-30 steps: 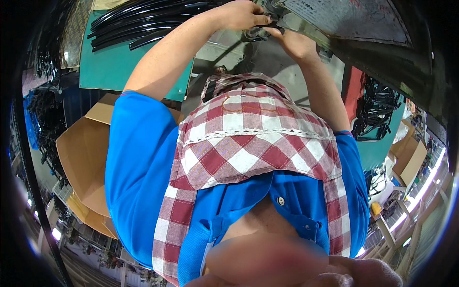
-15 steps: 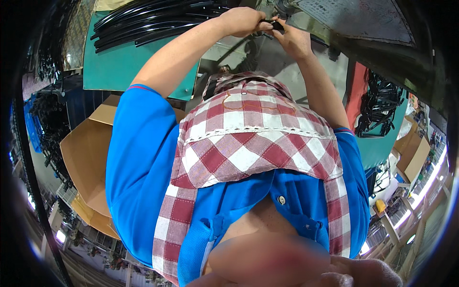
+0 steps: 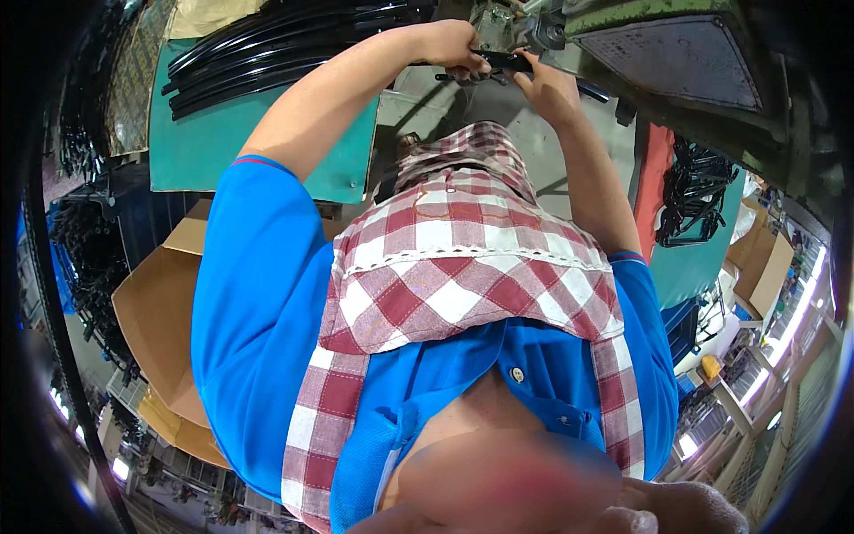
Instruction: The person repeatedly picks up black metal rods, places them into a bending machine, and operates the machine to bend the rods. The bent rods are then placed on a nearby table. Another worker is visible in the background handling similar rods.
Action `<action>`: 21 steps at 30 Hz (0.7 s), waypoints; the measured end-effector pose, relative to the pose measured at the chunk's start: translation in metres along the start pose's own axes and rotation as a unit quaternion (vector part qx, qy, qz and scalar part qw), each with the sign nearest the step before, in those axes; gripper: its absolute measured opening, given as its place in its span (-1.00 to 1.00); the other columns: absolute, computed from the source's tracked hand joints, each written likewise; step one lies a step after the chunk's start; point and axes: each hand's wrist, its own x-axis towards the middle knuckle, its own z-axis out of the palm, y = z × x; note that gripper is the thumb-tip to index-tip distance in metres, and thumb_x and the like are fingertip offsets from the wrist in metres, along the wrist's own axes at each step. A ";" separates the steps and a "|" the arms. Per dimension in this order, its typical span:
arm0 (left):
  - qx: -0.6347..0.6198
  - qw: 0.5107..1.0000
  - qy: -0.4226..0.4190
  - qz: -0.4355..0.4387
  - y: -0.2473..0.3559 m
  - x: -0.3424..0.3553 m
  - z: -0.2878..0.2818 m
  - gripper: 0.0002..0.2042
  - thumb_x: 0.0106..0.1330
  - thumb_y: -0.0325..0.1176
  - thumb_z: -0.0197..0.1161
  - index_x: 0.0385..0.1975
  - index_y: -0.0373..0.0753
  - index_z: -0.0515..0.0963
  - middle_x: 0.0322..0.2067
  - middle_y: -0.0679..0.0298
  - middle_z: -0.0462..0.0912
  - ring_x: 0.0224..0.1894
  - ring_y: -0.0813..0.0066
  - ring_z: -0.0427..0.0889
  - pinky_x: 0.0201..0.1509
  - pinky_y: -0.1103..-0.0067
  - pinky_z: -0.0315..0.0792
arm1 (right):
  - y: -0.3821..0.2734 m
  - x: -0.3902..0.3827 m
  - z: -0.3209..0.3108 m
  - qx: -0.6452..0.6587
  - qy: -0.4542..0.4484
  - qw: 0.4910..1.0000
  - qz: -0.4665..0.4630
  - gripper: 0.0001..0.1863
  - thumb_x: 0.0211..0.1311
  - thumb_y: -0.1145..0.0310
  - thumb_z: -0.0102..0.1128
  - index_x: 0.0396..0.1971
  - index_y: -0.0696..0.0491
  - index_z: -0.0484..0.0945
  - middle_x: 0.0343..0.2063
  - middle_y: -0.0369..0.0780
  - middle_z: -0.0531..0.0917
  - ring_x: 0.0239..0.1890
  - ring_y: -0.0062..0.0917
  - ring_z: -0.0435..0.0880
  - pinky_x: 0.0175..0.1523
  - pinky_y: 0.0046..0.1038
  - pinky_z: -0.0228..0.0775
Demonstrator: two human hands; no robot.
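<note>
At the top middle, both my hands are raised close together over a black glossy metal part (image 3: 505, 60). My left hand (image 3: 452, 46) is closed round its left end, fingers curled under. My right hand (image 3: 546, 87) grips the other end between thumb and fingers. A thin black piece shows beneath the left fingers; I cannot tell whether it belongs to the same part. Past my right hand a dark bar end (image 3: 593, 92) sticks out, and its link to the held part is hidden. Long black curved tubes (image 3: 267, 55) lie in a pile beside my left forearm.
The tubes rest on a green table (image 3: 258, 147). A green machine with a metal plate (image 3: 672, 60) stands at the upper right. Bent black parts (image 3: 694, 191) lie on another green surface beside a red strip (image 3: 654, 169). An open cardboard box (image 3: 160, 311) is at my left.
My hands have moved slightly apart and a little lower, showing more of the black part between them. The view has shifted a bit; both hands keep hold.
</note>
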 end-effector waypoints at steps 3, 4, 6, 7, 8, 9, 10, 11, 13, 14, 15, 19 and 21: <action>-0.009 1.000 -0.006 -0.008 -0.002 -0.004 -0.001 -0.65 0.17 -0.09 0.36 -0.44 -0.33 0.58 -0.60 0.25 0.62 -0.55 0.46 0.57 -0.44 0.53 0.44 | -0.007 -0.006 -0.006 0.006 -0.007 1.000 0.008 -0.53 0.24 0.02 0.06 0.12 -0.14 0.45 -0.31 -0.02 0.67 -0.20 -0.09 0.63 -0.11 -0.20 0.45; 0.052 0.999 0.013 0.012 -0.002 -0.005 -0.001 -0.64 0.14 -0.09 0.39 -0.42 -0.33 0.58 -0.58 0.21 0.61 -0.52 0.40 0.58 -0.41 0.50 0.44 | -0.009 -0.004 -0.007 -0.002 -0.006 1.000 0.017 -0.53 0.24 0.03 0.07 0.09 -0.10 0.47 -0.31 -0.02 0.67 -0.20 -0.08 0.63 -0.10 -0.19 0.44; 0.173 0.983 0.048 0.050 0.000 -0.011 -0.001 -0.61 0.08 -0.09 0.43 -0.37 -0.34 0.56 -0.55 0.14 0.60 -0.47 0.29 0.59 -0.36 0.43 0.44 | -0.011 -0.003 -0.007 -0.017 -0.003 0.999 0.035 -0.54 0.22 0.04 0.09 0.04 -0.03 0.51 -0.32 -0.02 0.67 -0.20 -0.08 0.63 -0.10 -0.19 0.44; 0.162 0.985 0.047 0.029 0.001 -0.013 0.001 -0.55 -0.01 -0.11 0.48 -0.28 -0.34 0.54 -0.48 0.05 0.59 -0.36 0.13 0.61 -0.27 0.36 0.43 | -0.012 -0.005 -0.007 -0.008 0.017 1.000 0.019 -0.55 0.21 0.05 0.11 0.01 -0.01 0.52 -0.31 -0.02 0.67 -0.19 -0.08 0.62 -0.09 -0.19 0.44; 0.171 0.983 0.057 0.034 0.003 -0.016 0.001 -0.55 -0.02 -0.12 0.48 -0.26 -0.33 0.54 -0.47 0.05 0.59 -0.34 0.12 0.61 -0.26 0.36 0.43 | -0.011 -0.007 -0.010 -0.001 0.039 0.999 0.002 -0.55 0.20 0.06 0.14 -0.01 0.02 0.53 -0.30 -0.02 0.67 -0.17 -0.08 0.62 -0.07 -0.19 0.43; 0.180 0.981 0.067 0.038 0.004 -0.020 0.002 -0.54 -0.03 -0.12 0.48 -0.25 -0.33 0.53 -0.46 0.05 0.60 -0.33 0.11 0.61 -0.26 0.36 0.43 | -0.010 -0.008 -0.012 0.007 0.061 0.998 -0.015 -0.56 0.18 0.07 0.16 -0.04 0.04 0.55 -0.30 -0.02 0.67 -0.16 -0.09 0.61 -0.06 -0.19 0.42; 0.188 0.978 0.076 0.043 0.005 -0.022 0.002 -0.53 -0.04 -0.13 0.49 -0.23 -0.32 0.53 -0.45 0.05 0.60 -0.32 0.10 0.62 -0.25 0.36 0.43 | -0.008 -0.007 -0.013 0.005 0.074 0.997 -0.018 -0.56 0.16 0.06 0.18 -0.05 0.04 0.55 -0.28 -0.01 0.66 -0.14 -0.10 0.61 -0.05 -0.20 0.41; 0.195 0.977 0.080 0.043 0.005 -0.025 0.002 -0.51 -0.04 -0.14 0.48 -0.18 -0.30 0.52 -0.41 0.03 0.62 -0.26 0.02 0.61 -0.22 0.31 0.44 | -0.006 -0.007 -0.012 0.002 0.086 0.996 -0.020 -0.56 0.15 0.06 0.20 -0.07 0.04 0.55 -0.27 -0.01 0.66 -0.13 -0.11 0.60 -0.03 -0.20 0.40; 0.221 0.968 0.102 0.056 -0.006 -0.023 0.008 -0.55 0.01 -0.17 0.44 -0.16 -0.29 0.51 -0.39 0.02 0.62 -0.24 0.00 0.61 -0.20 0.27 0.45 | 0.000 -0.009 -0.009 -0.019 0.097 0.995 -0.014 -0.54 0.12 0.06 0.24 -0.08 0.06 0.56 -0.24 -0.01 0.65 -0.09 -0.12 0.59 0.02 -0.19 0.35; 0.234 0.964 0.110 0.064 -0.006 -0.024 0.009 -0.57 0.04 -0.18 0.43 -0.15 -0.29 0.50 -0.38 0.01 0.62 -0.23 -0.01 0.61 -0.19 0.26 0.45 | 0.003 -0.010 -0.008 -0.037 0.097 0.995 -0.005 -0.53 0.11 0.05 0.25 -0.09 0.07 0.55 -0.22 0.00 0.65 -0.07 -0.12 0.57 0.06 -0.18 0.31; 0.245 0.961 0.113 0.053 -0.005 -0.025 0.008 -0.60 0.08 -0.20 0.40 -0.16 -0.28 0.49 -0.38 0.01 0.62 -0.23 -0.01 0.60 -0.19 0.24 0.45 | 0.005 -0.013 -0.007 -0.055 0.098 0.994 0.006 -0.52 0.10 0.04 0.26 -0.09 0.08 0.55 -0.20 0.00 0.65 -0.05 -0.12 0.56 0.10 -0.16 0.28; 0.234 0.960 0.147 0.044 0.011 -0.037 0.017 -0.71 0.19 -0.23 0.29 -0.22 -0.28 0.45 -0.40 0.01 0.61 -0.24 -0.04 0.59 -0.20 0.21 0.44 | 0.018 -0.047 -0.012 -0.102 0.223 0.969 0.018 -0.46 0.07 0.02 0.31 -0.07 0.13 0.51 -0.13 0.00 0.58 0.04 -0.06 0.45 0.17 -0.05 0.10; 0.205 0.960 0.179 0.072 0.012 -0.041 0.020 -0.71 0.23 -0.19 0.25 -0.27 -0.29 0.43 -0.44 0.00 0.59 -0.28 -0.07 0.57 -0.25 0.19 0.42 | 0.021 -0.073 -0.018 -0.125 0.420 0.899 0.014 -0.33 0.02 0.10 0.37 0.11 0.11 0.41 -0.01 -0.03 0.51 0.14 -0.08 0.37 0.26 -0.15 0.10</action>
